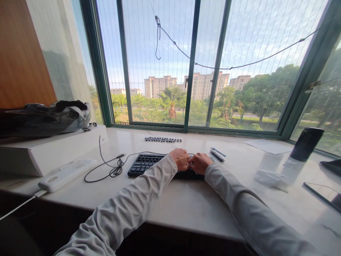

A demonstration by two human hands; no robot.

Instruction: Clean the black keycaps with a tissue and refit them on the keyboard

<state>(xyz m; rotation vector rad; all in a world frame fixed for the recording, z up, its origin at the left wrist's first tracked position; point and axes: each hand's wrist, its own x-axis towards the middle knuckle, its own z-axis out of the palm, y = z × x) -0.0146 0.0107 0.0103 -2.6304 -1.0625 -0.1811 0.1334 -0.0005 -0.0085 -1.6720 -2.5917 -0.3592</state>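
The keyboard (145,164) lies flat on the bench (176,211), in the middle of the frame, and its left part shows rows of black keys. Both hands are over its right part, so this part is mostly hidden. The left hand (180,159) has its fingers bent inward, and the right hand (200,163) is also curled; their fingertips meet, or nearly meet, above the keyboard. Each hand is mostly closed — I cannot tell if some small thing is held between the fingers.

Behind the keyboard, at the centre of the frame, small dark pieces (163,140) lie in neat rows. Just right of the right hand is a dark pen (217,155), with a thin blue stick (218,152) beside it. A black cable (116,172) lies in a coil to the left of the keyboard. Farther left are a white power strip (66,174) and a white box (57,151). At the right side there are a crumpled plastic bag (271,177) and a black cylinder (306,145) — this one stands upright.
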